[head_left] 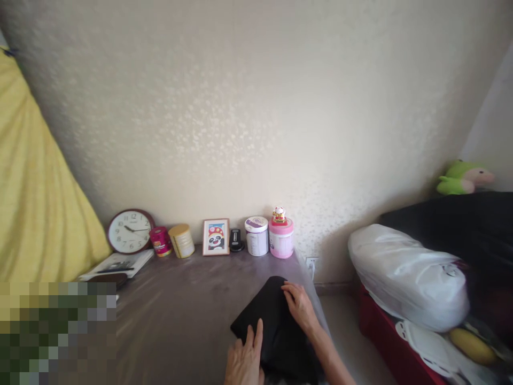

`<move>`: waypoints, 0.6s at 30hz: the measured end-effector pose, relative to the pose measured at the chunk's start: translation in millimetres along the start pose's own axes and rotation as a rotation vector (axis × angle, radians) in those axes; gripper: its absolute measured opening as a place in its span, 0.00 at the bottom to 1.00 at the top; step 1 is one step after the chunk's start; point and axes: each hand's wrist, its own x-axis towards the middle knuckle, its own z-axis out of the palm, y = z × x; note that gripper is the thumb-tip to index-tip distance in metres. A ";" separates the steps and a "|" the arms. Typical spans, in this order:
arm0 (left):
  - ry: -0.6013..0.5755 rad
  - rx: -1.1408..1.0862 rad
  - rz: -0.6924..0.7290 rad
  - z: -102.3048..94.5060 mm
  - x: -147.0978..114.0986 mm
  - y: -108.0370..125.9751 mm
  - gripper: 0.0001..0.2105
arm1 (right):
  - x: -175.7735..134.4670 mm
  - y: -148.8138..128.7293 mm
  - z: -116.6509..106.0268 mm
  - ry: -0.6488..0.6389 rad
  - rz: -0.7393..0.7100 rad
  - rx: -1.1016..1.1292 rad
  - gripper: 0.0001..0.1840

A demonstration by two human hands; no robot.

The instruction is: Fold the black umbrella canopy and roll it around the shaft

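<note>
A piece of black cloth (276, 321), seemingly folded, lies near the right edge of the table; what kind of item it is I cannot make out. My left hand (244, 355) rests on its near left side, fingers stretched out and apart. On the cloth's upper right edge lies my right hand (298, 305), its fingers extended over the fabric and slightly bent, with the thumb mostly hidden. The lower part of the cloth runs toward the bottom of the view between both forearms.
Along the wall stand a round clock (130, 231), a magenta can (160, 241), a yellow can (181, 240), a framed panda picture (216, 237), a white tub (256, 236) and a pink-lidded tub (281, 240) bearing a cat figurine (279, 215). A white plastic bag (404, 272) sits right, beyond the table (180, 310).
</note>
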 end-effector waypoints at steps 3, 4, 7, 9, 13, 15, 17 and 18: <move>-0.029 -0.087 0.014 -2.5 0.0 -0.4 0.45 | -6.5 13.4 -11.8 0.038 0.112 0.106 0.13; -0.018 -0.131 0.019 -2.9 0.6 -1.8 0.44 | -10.5 17.1 -16.6 0.038 0.161 0.141 0.14; 0.072 -0.342 0.049 -7.7 2.1 -11.0 0.42 | -23.3 26.3 -32.5 0.035 0.345 0.253 0.16; 0.098 -0.556 0.068 -16.2 1.4 -20.7 0.41 | -28.8 30.9 -43.0 0.061 0.457 0.341 0.18; -0.107 -1.064 0.058 -42.1 -6.3 -41.6 0.37 | -29.7 33.7 -56.9 0.139 0.667 0.650 0.22; -0.140 -1.235 0.045 -55.0 -11.8 -49.6 0.34 | -28.8 30.6 -58.8 0.110 0.723 0.798 0.23; -0.168 -1.398 0.098 -65.1 -16.7 -54.7 0.27 | -31.4 24.0 -57.6 0.013 0.710 0.835 0.21; -0.180 -1.469 0.139 -68.6 -18.6 -56.1 0.21 | -34.8 19.7 -56.0 -0.031 0.694 0.816 0.20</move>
